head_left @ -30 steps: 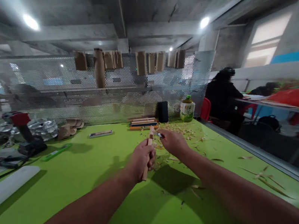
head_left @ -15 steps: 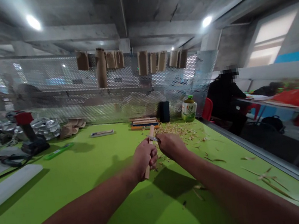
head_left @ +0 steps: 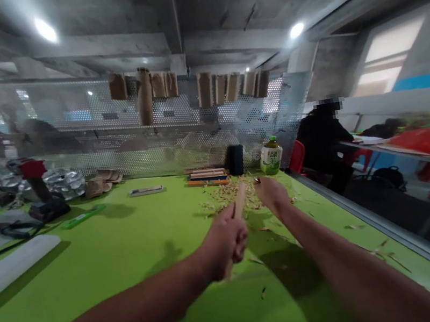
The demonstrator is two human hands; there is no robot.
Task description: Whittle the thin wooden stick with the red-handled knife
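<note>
My left hand (head_left: 227,240) is closed around a pale strip of wood (head_left: 240,201). The strip's upper end points away from me and slightly right, and its lower end shows blurred below my fist. To the right and farther off, my right hand (head_left: 272,194) is closed on a small knife (head_left: 258,180). Only a bit of its metal shows past my fingers; the handle is hidden in my grip. A gap separates the knife from the wood. Curled wood shavings (head_left: 220,194) lie scattered on the green tabletop (head_left: 136,233) behind and between my hands.
Wood strips (head_left: 207,176) are stacked at the back, near a black block (head_left: 236,159) and a green-labelled bottle (head_left: 271,156). To the left lie a cordless drill (head_left: 40,188), scissors (head_left: 22,229), a green packet (head_left: 84,216) and a white case (head_left: 15,269). A person (head_left: 323,138) sits at right.
My hands have moved apart, and the knife has come off the wood. My left hand shifted right and toward me with the strip; my right hand moved right and slightly away.
</note>
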